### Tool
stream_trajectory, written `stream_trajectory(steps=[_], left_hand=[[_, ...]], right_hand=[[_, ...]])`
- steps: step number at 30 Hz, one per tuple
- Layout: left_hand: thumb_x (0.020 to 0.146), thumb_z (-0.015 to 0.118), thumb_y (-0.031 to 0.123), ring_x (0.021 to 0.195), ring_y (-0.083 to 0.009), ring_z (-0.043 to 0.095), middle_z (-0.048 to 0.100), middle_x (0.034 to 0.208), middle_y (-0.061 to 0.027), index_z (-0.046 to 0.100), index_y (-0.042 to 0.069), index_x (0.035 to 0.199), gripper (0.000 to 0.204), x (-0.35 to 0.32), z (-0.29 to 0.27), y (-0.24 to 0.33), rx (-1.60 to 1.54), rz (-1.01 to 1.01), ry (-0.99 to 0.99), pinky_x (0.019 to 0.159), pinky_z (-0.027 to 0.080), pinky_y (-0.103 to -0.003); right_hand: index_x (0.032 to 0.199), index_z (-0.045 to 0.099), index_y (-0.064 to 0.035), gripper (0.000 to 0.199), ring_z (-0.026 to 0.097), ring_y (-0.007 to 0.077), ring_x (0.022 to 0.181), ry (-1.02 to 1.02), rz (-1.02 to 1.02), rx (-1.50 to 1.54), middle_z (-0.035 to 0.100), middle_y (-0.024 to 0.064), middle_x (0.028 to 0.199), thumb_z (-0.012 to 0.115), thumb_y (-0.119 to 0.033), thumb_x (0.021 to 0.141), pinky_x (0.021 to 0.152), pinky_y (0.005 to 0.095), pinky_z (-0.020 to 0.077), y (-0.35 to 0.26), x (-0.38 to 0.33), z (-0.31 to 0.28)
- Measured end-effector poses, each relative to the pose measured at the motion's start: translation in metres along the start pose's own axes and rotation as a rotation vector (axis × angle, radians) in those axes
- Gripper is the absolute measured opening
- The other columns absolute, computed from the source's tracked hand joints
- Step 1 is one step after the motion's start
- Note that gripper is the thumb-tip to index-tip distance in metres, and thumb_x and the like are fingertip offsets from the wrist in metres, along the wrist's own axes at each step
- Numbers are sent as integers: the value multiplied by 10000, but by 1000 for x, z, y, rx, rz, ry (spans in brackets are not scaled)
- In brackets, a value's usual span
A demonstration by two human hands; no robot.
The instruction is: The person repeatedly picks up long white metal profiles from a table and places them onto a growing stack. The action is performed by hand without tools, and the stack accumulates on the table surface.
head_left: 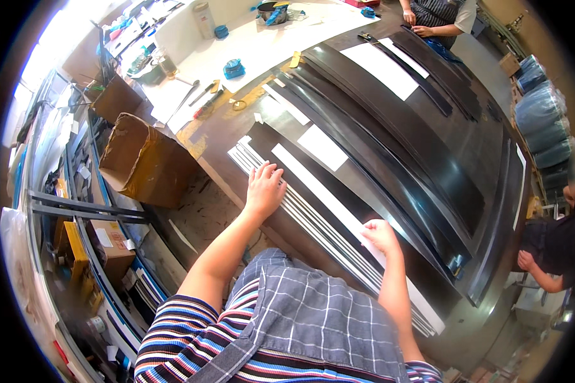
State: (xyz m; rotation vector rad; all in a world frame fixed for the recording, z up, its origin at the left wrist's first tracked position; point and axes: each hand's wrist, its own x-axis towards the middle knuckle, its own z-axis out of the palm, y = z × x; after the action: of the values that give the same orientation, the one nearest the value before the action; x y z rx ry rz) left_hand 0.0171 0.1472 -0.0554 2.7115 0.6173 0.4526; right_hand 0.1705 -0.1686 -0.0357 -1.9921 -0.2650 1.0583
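A long flat white strip (321,191) lies lengthwise over a dark brown sheet (260,133) on the workbench. My right hand (381,236) has its thumb and fingertips pinched at the strip's edge. My left hand (264,189) rests farther to the left, fingers stretched out over a row of narrow white strips (322,236) and the dark sheet beside them. These narrow strips lie side by side along the bench's near edge, passing under my left hand.
Long glossy black panels (396,185) and white sheets (322,147) cover the bench (218,131). Tools (209,105) lie at its far left. An open cardboard box (144,159) stands left. A co-worker (436,22) works at the far end; another person (552,249) is at right.
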Motion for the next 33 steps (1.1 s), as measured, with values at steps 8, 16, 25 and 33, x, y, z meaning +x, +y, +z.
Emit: stream_trajectory(steps=[8, 16, 25, 33], left_hand=[[795, 676, 200, 1202, -329, 474, 516, 1232, -136, 528, 45, 1228, 484, -2, -6, -4, -125, -3, 0, 1037, 371, -434], [781, 687, 245, 1171, -323, 483, 508, 1255, -141, 514, 42, 1272, 559, 3, -15, -8, -91, 2, 24, 1003, 380, -422], [791, 690, 255, 1190, -331, 469, 502, 1282, -134, 509, 51, 1274, 554, 6, -17, -15, -90, 14, 6, 1007, 369, -439], [786, 684, 287, 1148, -293, 500, 550, 1217, -102, 579, 57, 1190, 477, 20, -16, -36, 1, 7, 63, 963, 377, -423]], right_hand=[[822, 681, 40, 104, 611, 103, 642, 57, -186, -129, 669, 46, 725, 677, -60, 794, 605, 260, 496, -22, 26, 53], [826, 682, 32, 102, 595, 84, 646, -16, -112, 112, 662, 41, 707, 675, -69, 808, 602, 260, 487, -8, 34, 58], [823, 680, 30, 92, 585, 82, 637, -12, -109, 94, 651, 31, 703, 662, -59, 816, 576, 262, 482, -3, 38, 59], [813, 691, 28, 131, 593, 82, 640, 19, -112, 49, 651, 48, 675, 665, -97, 783, 602, 270, 477, -2, 39, 61]])
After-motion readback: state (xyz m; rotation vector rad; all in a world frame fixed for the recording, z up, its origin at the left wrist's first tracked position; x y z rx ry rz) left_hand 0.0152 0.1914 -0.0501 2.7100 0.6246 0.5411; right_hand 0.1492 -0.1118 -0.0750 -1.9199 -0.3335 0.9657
